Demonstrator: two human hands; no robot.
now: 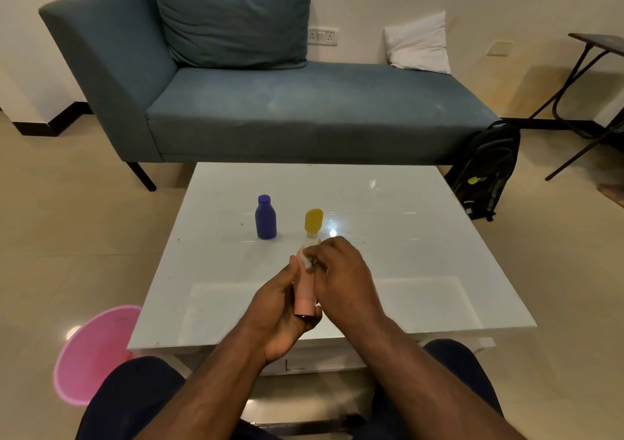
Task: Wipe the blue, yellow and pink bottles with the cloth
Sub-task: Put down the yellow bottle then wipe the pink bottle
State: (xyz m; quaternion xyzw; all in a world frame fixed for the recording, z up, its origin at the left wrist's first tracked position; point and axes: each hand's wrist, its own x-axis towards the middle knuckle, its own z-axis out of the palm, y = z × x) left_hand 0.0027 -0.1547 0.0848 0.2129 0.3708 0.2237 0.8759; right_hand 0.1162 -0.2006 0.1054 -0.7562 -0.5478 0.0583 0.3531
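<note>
Writing: the only lettering is a pale yellow-green logo on the black backpack (pixel 486 173) leaning at the end of the couch (pixel 270 112); too blurred to read. No bottle shows a label.
Containers: all three bottles are capped, contents not visible (opaque walls). A pink basin (pixel 91 355) sits on the floor left of the counter (pixel 422 254); nothing can be made out inside it.
Pink bottle (pixel 305 292): held above the near middle of the counter, long axis running almost straight away from the person, cap end nearest the body, base pointing toward the yellow bottle.
Left hand (pixel 280 308): cradles the pink bottle from the left, fingers curled round its lower part and cap.
Right hand (pixel 344 270): fingers closed on the white cloth (pixel 309 254), pressing it against the far end of the pink bottle.
Blue bottle (pixel 265 217): upright on the counter, cap up, left of the yellow one.
Yellow bottle (pixel 313 222): standing cap-down on its pale cap, just beyond the hands, near but apart from the blue bottle.
</note>
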